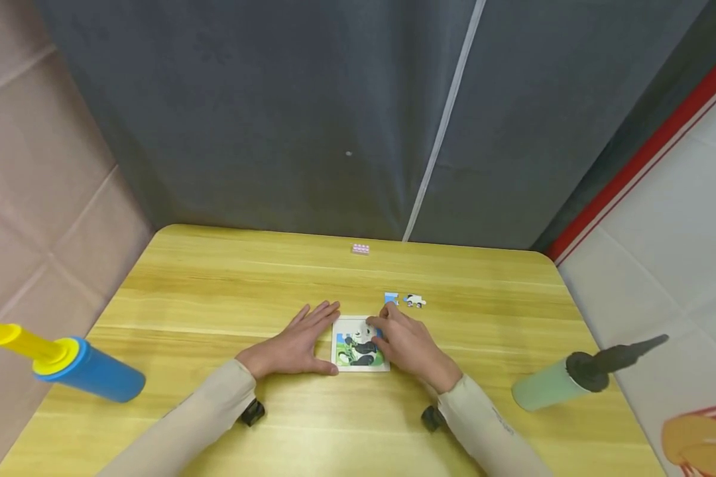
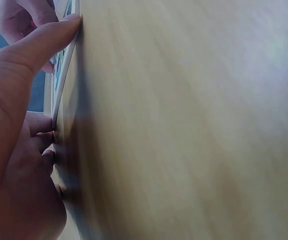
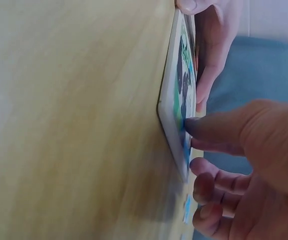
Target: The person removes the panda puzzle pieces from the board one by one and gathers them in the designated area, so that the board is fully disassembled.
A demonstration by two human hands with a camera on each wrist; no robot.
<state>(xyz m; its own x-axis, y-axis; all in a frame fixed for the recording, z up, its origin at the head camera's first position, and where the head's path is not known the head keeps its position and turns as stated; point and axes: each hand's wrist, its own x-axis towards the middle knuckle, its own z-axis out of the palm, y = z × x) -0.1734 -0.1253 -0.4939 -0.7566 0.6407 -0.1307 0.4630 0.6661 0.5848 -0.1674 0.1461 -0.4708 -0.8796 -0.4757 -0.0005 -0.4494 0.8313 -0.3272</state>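
A small square panda puzzle board (image 1: 358, 346) lies flat on the yellow wooden table (image 1: 215, 291), near its front middle. My left hand (image 1: 322, 338) rests flat on the table, with straight fingers and the thumb against the board's left edge (image 2: 64, 75). My right hand (image 1: 394, 334) lies over the board's right side. Its thumb tip (image 3: 188, 124) presses on the picture face (image 3: 178, 90), and the other fingers curl loosely beyond the board's edge. Two loose pieces, one blue (image 1: 391, 299) and one white and black (image 1: 415, 301), lie just behind the right hand.
A tiny pink block (image 1: 360, 249) sits near the table's back edge. A blue and yellow hand pump (image 1: 83, 368) lies at the left edge, and a pale green pump with a black nozzle (image 1: 573, 381) lies at the right. A dark curtain hangs behind the table.
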